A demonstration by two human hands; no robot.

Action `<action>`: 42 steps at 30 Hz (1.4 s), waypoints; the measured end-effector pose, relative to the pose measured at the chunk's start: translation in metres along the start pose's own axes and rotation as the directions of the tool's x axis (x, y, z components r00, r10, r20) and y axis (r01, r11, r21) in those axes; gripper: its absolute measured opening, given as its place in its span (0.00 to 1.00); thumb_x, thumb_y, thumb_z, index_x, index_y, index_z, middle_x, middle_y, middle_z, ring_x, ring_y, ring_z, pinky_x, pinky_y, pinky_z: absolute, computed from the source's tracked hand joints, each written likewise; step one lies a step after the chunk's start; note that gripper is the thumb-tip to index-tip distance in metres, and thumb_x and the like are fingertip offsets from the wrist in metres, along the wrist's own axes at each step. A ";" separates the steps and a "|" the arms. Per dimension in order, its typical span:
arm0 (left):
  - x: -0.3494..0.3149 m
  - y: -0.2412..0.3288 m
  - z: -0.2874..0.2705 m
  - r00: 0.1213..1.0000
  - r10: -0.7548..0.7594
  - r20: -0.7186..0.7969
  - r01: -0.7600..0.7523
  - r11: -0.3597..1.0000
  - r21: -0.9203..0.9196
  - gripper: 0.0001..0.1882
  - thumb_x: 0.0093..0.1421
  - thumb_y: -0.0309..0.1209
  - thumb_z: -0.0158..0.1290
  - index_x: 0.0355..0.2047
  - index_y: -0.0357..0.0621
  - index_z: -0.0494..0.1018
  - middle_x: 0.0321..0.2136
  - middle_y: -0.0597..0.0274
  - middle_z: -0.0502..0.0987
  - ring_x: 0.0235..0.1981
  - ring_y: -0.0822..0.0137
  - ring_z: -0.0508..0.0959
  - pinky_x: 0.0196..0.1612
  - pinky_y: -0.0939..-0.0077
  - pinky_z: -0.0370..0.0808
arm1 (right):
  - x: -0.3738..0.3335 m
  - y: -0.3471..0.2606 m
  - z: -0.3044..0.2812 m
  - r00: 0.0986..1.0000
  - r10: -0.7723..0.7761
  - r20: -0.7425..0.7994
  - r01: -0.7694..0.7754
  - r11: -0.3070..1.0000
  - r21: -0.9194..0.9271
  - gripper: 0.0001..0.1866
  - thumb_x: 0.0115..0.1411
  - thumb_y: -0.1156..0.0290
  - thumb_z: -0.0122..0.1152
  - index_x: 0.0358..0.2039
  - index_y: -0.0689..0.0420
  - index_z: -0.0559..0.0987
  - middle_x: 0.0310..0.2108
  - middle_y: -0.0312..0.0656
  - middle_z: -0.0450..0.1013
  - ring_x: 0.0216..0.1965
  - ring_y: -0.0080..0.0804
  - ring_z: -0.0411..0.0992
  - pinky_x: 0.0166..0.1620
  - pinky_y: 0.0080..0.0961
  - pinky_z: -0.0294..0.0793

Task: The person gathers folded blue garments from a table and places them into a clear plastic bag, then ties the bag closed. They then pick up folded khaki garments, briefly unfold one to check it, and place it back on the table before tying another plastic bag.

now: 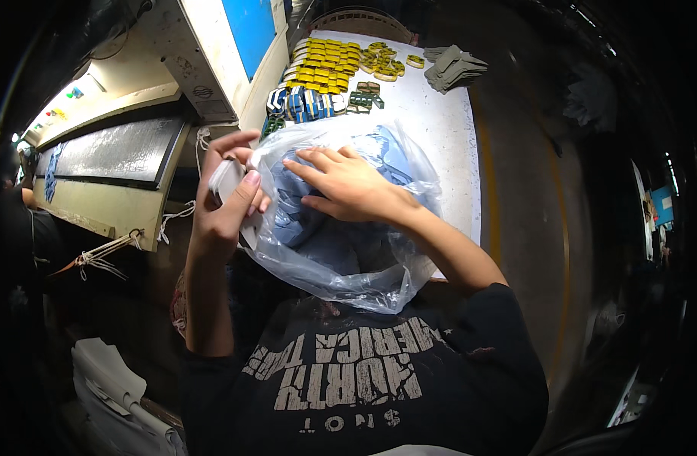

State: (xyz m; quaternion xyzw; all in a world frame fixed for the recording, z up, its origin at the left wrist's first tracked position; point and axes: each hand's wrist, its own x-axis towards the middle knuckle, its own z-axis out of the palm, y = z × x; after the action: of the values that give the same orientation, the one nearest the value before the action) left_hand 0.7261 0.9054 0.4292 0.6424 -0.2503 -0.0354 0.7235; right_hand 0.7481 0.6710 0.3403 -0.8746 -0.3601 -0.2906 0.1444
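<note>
A large clear plastic bag [398,283] stands with its mouth spread wide at the table's near end, right in front of me. Inside lie light-blue flat pieces [293,199], partly hidden by the film and my arm. My left hand [228,199] is at the bag's left rim, its fingers and thumb around a small stack of pale grey flat pieces [225,179]. Over the bag's opening, my right hand [339,176] lies palm down with fingers stretched out, against the blue pieces and apparently gripping nothing.
On the white table [461,163] beyond the bag sit rows of yellow banded bundles [322,62], blue-and-white bundles [309,105] and small green ones [365,99]. Grey pieces [453,68] overhang the right edge. A cabinet [204,61] borders the left; white sheets [112,380] are lower left.
</note>
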 end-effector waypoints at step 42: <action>-0.057 0.018 0.005 0.818 0.538 -0.203 -0.223 0.623 0.750 0.34 0.61 0.16 0.50 0.69 0.34 0.64 0.65 0.45 0.71 0.26 0.80 0.58 0.35 0.86 0.64 | -0.097 -0.024 -0.171 0.857 0.348 0.379 -0.501 0.733 0.461 0.07 0.66 0.70 0.69 0.38 0.61 0.83 0.28 0.47 0.80 0.27 0.40 0.80 0.33 0.30 0.78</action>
State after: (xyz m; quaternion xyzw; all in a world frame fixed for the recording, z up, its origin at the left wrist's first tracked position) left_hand 0.6695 0.9254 0.4286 0.7880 -0.2210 0.3544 0.4523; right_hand 0.6066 0.5557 0.4169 -0.8867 -0.2320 -0.0143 0.3996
